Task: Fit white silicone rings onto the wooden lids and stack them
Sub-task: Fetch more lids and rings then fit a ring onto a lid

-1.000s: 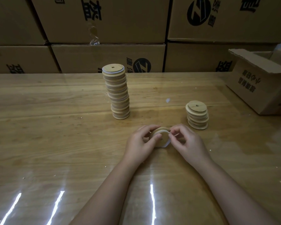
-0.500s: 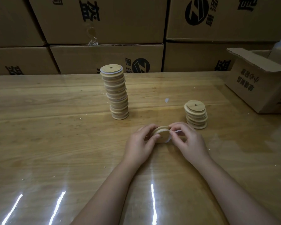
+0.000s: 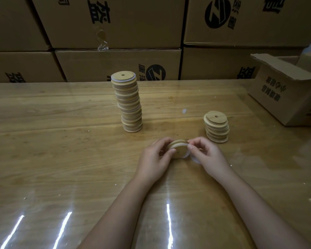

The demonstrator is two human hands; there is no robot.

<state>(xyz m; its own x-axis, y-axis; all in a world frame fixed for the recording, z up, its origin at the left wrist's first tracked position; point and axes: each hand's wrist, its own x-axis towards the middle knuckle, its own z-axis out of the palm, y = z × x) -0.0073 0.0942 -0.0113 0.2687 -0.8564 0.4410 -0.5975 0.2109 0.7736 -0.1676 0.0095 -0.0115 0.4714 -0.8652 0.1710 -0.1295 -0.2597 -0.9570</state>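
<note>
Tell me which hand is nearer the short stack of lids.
Right. The right hand sits just left of the short stack, on the person's side of it, pinching the white ring. The left hand is farther left, gripping the wooden lid.

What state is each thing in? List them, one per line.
Held lid: tilted on edge, gripped by left hand.
White ring: partly on, pinched by right hand.
Tall stack: standing, leaning, rings visible.
Short stack: standing, uneven.
Carton: flaps open.

lid [image 3: 179, 150]: wooden, tilted | ring [image 3: 194, 159]: white, partly on lid | tall stack [image 3: 129, 105]: behind | short stack [image 3: 216, 128]: right
</note>
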